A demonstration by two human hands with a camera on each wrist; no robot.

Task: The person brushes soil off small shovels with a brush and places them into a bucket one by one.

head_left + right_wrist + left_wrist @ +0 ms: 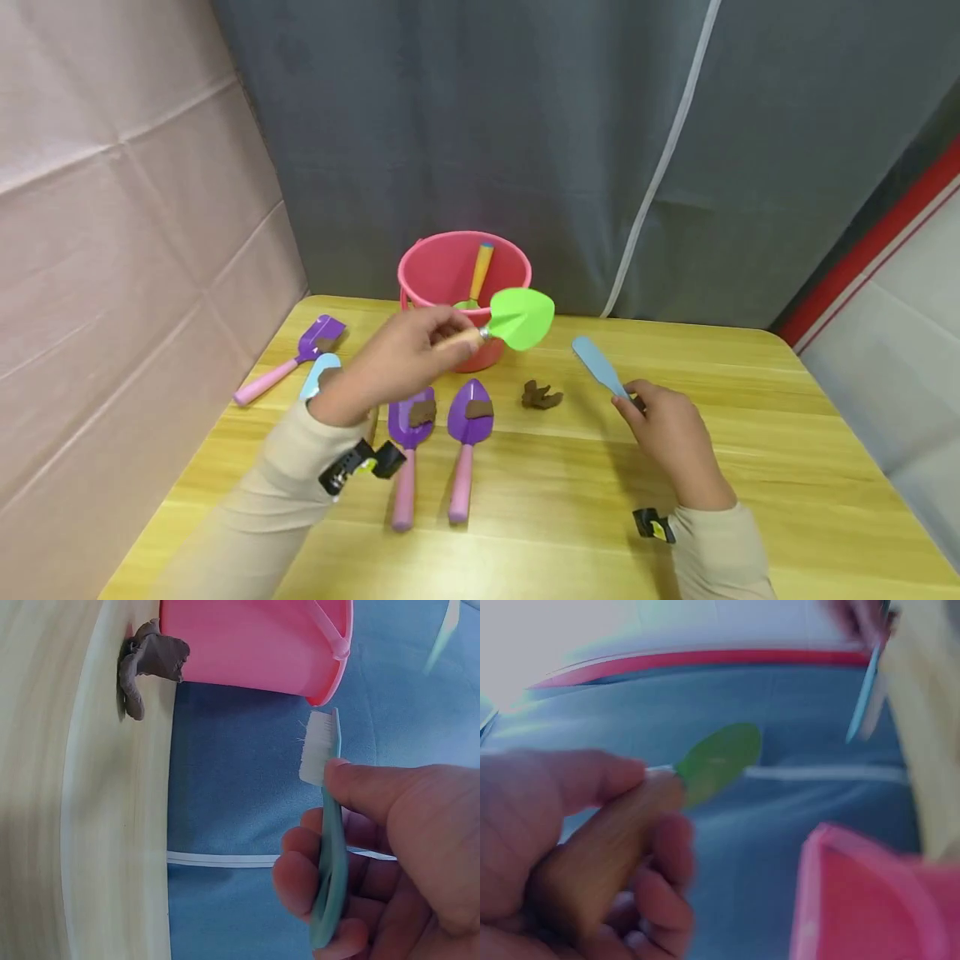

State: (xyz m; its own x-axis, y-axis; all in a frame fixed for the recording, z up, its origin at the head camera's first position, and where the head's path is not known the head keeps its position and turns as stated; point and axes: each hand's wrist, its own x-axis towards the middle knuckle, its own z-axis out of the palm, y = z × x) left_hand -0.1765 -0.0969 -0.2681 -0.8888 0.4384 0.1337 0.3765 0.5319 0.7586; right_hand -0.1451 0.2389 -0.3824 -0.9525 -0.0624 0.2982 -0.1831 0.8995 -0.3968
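My left hand grips the wooden handle of a small trowel with a bright green blade, raised in front of a pink bucket. The left wrist view shows the thumb and fingers curled round that handle. In my right hand is a light blue brush with white bristles; the thumb presses near its head. A brown clay-like lump lies on the table between the brush and the bucket. Inside the bucket leans a tool with a yellow handle.
Two purple trowels, a left one and a right one, lie with brown pieces on them. A purple scoop and a light blue tool, partly hidden by my left arm, lie farther left. A dark curtain hangs behind the table.
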